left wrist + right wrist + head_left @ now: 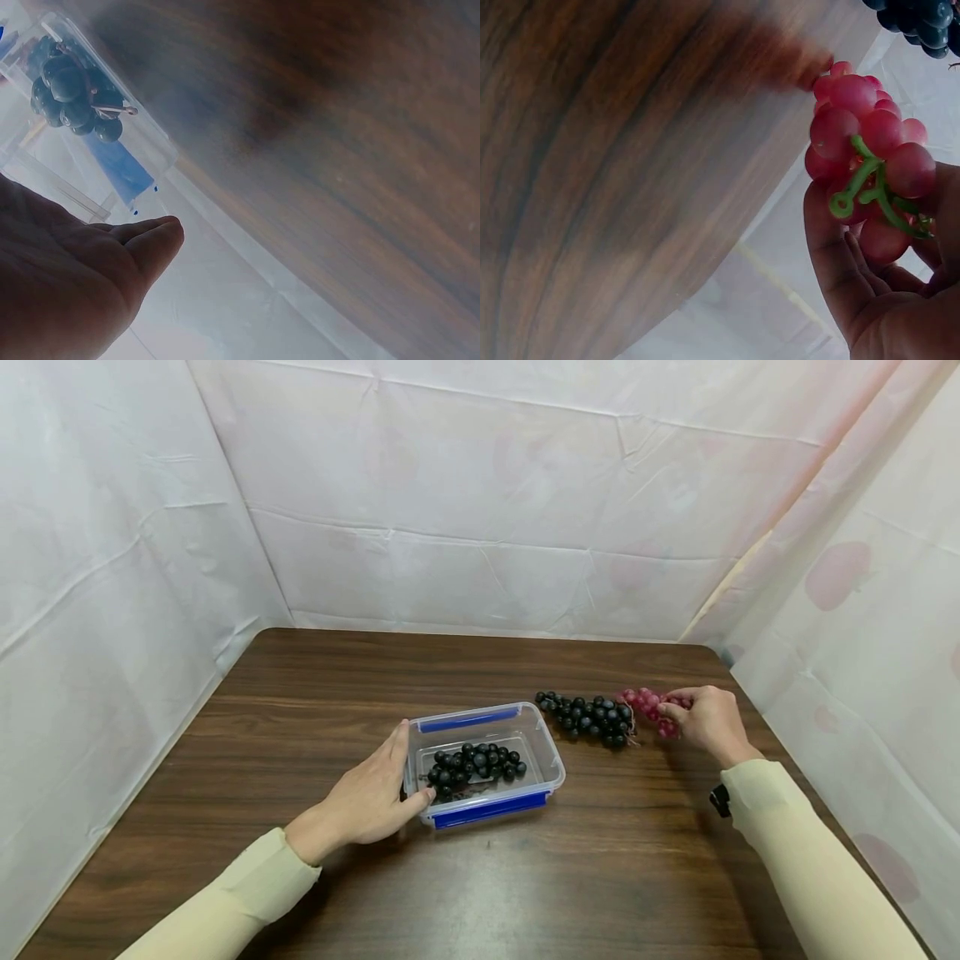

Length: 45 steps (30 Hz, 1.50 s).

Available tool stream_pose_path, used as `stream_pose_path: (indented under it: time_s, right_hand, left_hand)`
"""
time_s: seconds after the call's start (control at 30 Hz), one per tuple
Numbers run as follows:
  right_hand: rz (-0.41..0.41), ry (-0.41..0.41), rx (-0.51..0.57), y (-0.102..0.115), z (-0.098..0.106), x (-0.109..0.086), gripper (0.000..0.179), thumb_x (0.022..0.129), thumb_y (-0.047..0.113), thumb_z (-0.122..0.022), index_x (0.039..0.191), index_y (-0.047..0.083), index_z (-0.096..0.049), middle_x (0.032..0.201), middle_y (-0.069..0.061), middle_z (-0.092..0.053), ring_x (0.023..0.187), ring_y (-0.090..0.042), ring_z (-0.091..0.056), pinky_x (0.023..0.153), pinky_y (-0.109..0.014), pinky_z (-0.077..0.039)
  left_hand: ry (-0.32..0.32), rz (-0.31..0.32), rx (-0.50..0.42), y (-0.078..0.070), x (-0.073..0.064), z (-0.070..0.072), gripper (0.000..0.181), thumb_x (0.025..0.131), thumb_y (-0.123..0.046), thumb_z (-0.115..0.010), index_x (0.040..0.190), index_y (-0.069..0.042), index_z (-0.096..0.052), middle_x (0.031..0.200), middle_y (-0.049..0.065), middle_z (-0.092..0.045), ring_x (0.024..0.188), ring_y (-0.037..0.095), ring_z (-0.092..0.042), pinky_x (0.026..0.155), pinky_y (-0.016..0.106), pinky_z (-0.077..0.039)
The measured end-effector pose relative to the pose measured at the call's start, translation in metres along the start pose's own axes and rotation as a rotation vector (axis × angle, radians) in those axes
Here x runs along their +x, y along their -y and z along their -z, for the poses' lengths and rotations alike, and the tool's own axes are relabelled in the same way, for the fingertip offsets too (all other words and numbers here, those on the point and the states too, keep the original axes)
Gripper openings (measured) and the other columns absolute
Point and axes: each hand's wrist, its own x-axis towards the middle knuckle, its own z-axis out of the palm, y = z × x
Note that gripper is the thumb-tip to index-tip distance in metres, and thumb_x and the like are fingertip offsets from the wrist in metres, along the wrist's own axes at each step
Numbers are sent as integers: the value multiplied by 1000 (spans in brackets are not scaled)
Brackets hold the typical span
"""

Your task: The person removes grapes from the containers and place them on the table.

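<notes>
We've got the red grapes (643,700) pinched in our right hand (711,718), just beside the dark bunch (591,718); gently now, keeping our left hand (369,795) straight-fingered against the clear box (491,811).

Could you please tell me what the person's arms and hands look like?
The left sleeve and right sleeve are pale yellow and reach close to the wrists. The left hand and right hand are ungloved. A small black object shows by the end of the right sleeve; I cannot tell what it is.
</notes>
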Motion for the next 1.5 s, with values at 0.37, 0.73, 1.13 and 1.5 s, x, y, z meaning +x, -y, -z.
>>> stream_pose_path:
  time_s: [0.37, 0.73, 1.13, 1.5]
  right_hand:
    - [-66, 139, -30, -4, -1, 1, 44, 98, 36, -70, 120, -2, -73, 107, -25, -73, 108, -50, -62, 80, -58, -53]
    - [-55, 196, -26, -5, 2, 2, 44, 96, 32, -73, 119, -6, -71, 92, -14, -74, 81, -28, -67, 67, -44, -53]
    - [-61, 249, -30, -8, 6, 3, 61, 90, 39, -78, 130, -6, -64, 110, -23, -69, 99, -40, -63, 79, -53, -52]
    - [-33, 256, 32, -1, 18, -2, 75, 90, 39, -79, 146, -2, -52, 132, -31, -61, 111, -46, -62, 86, -59, -52]
  left_hand:
    - [4, 2, -5, 0, -1, 0, 104, 99, -58, -54, 163, -4, 7, 171, 16, -2, 155, 31, -19, 116, 52, -36]
    - [0, 0, -3, 0, -1, 0, 104, 99, -57, -55, 163, -3, 6, 171, 17, -4, 154, 31, -20, 116, 52, -36]
    - [-5, -7, 1, 1, 1, 0, 105, 99, -57, -55, 163, -3, 6, 170, 19, -6, 154, 31, -21, 115, 52, -36]
    - [-5, -9, 7, 1, 1, 0, 104, 99, -57, -55, 163, -3, 6, 171, 17, -3, 154, 31, -20, 116, 51, -35]
